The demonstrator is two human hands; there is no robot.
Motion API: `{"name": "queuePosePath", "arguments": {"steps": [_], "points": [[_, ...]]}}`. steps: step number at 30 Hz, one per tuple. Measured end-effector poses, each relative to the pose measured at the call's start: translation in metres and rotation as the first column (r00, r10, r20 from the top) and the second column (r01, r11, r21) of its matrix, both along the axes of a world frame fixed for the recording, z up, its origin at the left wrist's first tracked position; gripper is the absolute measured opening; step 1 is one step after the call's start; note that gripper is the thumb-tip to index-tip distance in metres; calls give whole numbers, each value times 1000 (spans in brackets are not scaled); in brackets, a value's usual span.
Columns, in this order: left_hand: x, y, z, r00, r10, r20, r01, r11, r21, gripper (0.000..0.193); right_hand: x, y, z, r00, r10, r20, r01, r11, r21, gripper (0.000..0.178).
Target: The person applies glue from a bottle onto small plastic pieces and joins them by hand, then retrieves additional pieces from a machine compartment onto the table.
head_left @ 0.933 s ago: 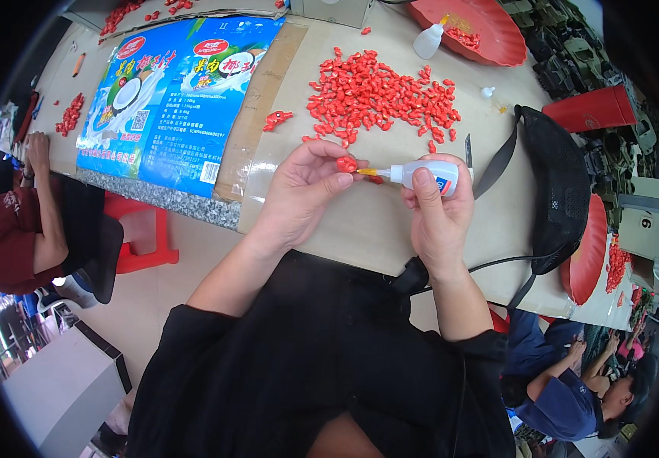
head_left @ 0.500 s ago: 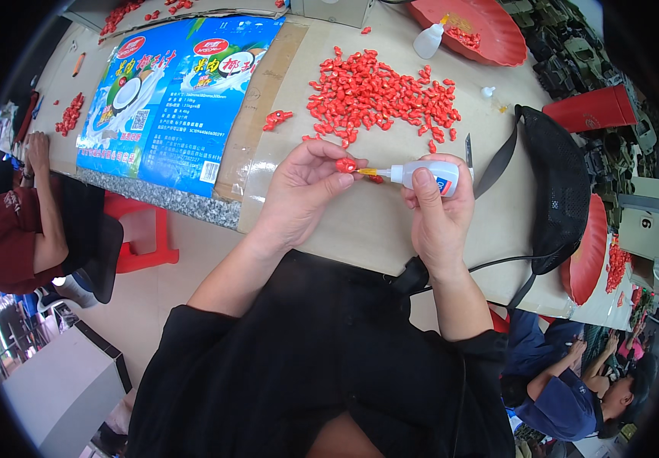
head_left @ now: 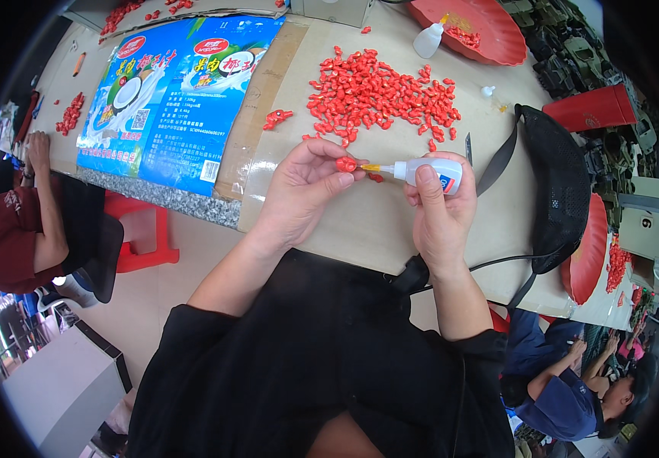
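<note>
Between the thumb and fingers of my left hand [head_left: 305,189] is a small red plastic piece [head_left: 346,164]. My right hand [head_left: 444,214] grips a white glue bottle [head_left: 421,173] on its side, thumb on top. Its yellowish nozzle points left at the red piece, very close to it; whether they touch I cannot tell. Just under the nozzle, another red piece [head_left: 376,178] lies on the table. Beyond my hands spreads a pile of red pieces [head_left: 375,95], and a larger red figure [head_left: 277,119] lies to its left.
A blue printed cardboard sheet [head_left: 180,99] covers the left of the table. A second glue bottle [head_left: 428,40] stands by a red tray [head_left: 489,38]. To the right are a small white cap [head_left: 487,91], red tumbler [head_left: 590,109] and black mesh bag [head_left: 558,183]. Other people sit on both sides.
My right hand has drawn the glue bottle slightly to the right, its nozzle shifting a little off the red piece. My left hand stays in place.
</note>
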State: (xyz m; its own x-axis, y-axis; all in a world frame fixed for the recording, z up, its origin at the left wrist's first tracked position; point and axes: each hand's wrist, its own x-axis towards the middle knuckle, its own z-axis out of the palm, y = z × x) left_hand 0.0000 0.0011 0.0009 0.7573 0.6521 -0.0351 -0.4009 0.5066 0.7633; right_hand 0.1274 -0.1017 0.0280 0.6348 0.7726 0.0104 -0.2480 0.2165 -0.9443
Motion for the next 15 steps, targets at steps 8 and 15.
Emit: {"name": "queuePosePath", "arguments": {"steps": [8, 15], "points": [[0, -1, 2, 1000, 11, -10, -11, 1000, 8, 23, -2, -1, -1, 999, -14, 40, 14, 1000, -3, 23], [1, -2, 3, 1000, 21, -6, -21, 1000, 0, 23, -4, -2, -4, 929, -79, 362, 57, 996, 71, 26]]}}
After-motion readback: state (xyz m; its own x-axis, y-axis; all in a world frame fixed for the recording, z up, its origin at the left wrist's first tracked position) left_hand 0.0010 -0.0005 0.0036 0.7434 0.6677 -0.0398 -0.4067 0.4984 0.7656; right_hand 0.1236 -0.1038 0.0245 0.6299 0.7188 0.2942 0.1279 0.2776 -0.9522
